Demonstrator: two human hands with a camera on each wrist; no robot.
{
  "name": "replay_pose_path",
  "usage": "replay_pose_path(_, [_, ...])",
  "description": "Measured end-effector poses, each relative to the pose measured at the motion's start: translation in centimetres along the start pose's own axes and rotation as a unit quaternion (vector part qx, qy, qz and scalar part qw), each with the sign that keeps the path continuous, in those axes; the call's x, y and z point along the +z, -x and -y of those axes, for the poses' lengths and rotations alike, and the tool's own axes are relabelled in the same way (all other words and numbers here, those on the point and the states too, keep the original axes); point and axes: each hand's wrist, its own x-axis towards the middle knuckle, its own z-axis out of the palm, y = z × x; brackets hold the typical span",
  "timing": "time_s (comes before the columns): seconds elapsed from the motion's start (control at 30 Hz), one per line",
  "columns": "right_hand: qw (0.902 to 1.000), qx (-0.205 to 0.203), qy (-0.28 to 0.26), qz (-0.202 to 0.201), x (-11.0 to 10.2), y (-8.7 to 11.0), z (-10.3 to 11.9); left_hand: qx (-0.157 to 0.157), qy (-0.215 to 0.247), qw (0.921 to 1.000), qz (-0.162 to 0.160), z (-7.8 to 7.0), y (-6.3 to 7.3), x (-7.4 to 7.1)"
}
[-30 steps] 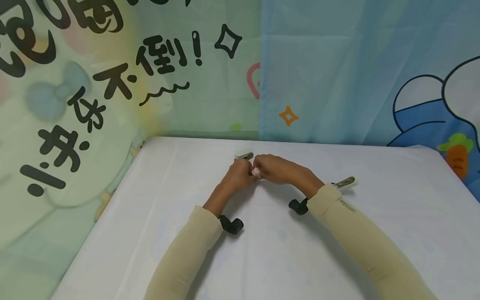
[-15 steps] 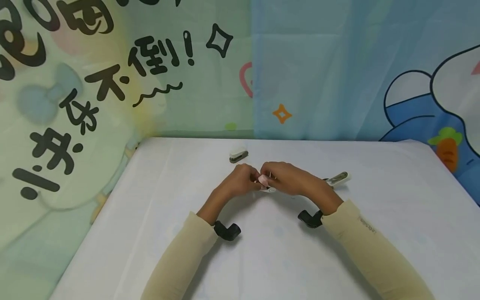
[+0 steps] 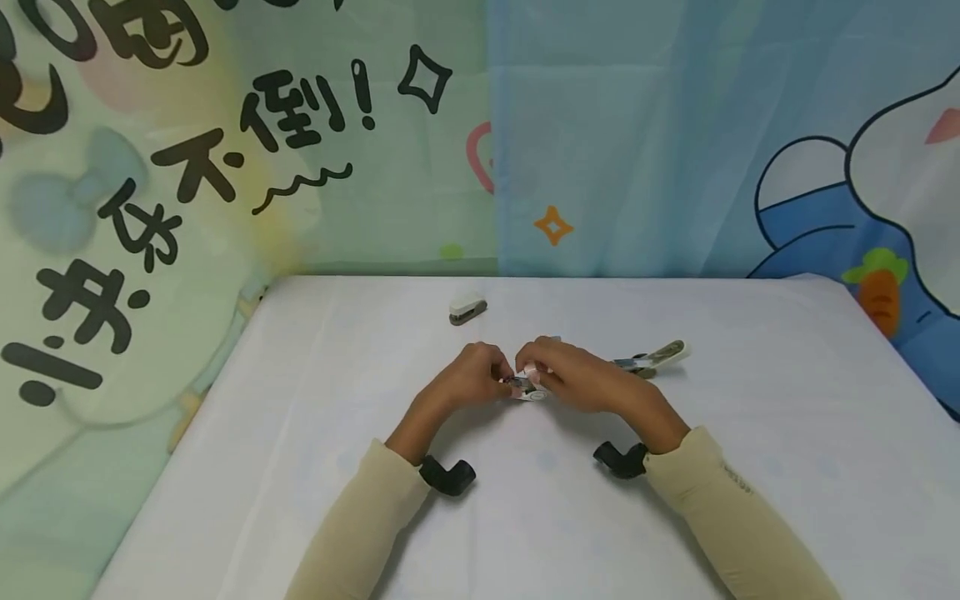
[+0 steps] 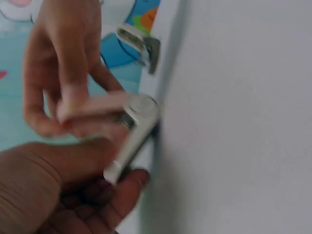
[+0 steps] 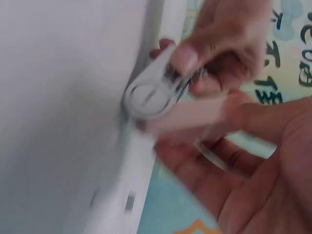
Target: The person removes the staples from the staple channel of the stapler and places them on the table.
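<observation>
Between my two hands is a small stapler (image 3: 532,393), unfolded at its round pivot, with one white arm and one pale pink arm. My left hand (image 3: 476,373) pinches the white arm between thumb and fingers, as the left wrist view shows of the stapler (image 4: 134,134). My right hand (image 3: 573,375) pinches the pink arm from the other side; motion blurs it in the right wrist view. The fingers hide part of the stapler's inside, so I cannot tell whether staples lie in it.
A folded white stapler (image 3: 468,307) lies behind my left hand. Another, spread wide stapler (image 3: 656,357) lies beyond my right wrist. A small dark strip (image 5: 130,201) lies on the white tabletop. Printed cloth (image 3: 600,150) hangs behind the table.
Both hands have drawn nearer to me with the stapler, and more of it shows. The folded stapler, hidden in part before, is now in full view. The head view has turned slightly right.
</observation>
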Motion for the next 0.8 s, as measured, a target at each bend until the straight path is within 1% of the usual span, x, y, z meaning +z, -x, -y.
replay_pose_path(0.1, [0.9991, 0.002, -0.043, -0.005, -0.1, 0.2, -0.4, -0.004, 0.015, 0.9999, 0.001, 0.6, 0.3, 0.2])
replay_pose_path(0.17, [0.9974, 0.019, -0.069, -0.003, -0.3, 0.3, -0.5, -0.008, 0.022, 0.9997, 0.005, 0.8, 0.4, 0.3])
replay_pose_path(0.27, [0.9940, 0.049, -0.097, -0.002, -0.8, 0.5, -0.4, -0.010, 0.017, 0.9998, 0.009, 0.9, 0.4, 0.4])
replay_pose_path(0.37, [0.9921, 0.064, -0.108, -0.004, -1.4, 0.7, -0.4, -0.004, 0.006, 0.9999, 0.015, 0.8, 0.5, 0.4])
replay_pose_path(0.47, [0.9940, 0.073, -0.082, 0.002, -1.8, 0.9, -0.6, 0.006, -0.001, 0.9998, 0.019, 0.6, 0.5, 0.3])
replay_pose_path(0.63, [0.9929, 0.111, -0.020, 0.035, -1.9, 1.1, -1.1, 0.006, -0.012, 0.9998, 0.018, 0.3, 0.5, 0.2])
replay_pose_path(0.7, [0.9907, 0.129, -0.009, 0.042, -1.8, 1.2, -1.4, 0.008, -0.016, 0.9997, 0.017, 0.3, 0.5, 0.3])
replay_pose_path(0.8, [0.9902, 0.134, 0.000, 0.039, -1.4, 1.1, -1.5, 0.009, -0.020, 0.9996, 0.015, 0.4, 0.4, 0.4])
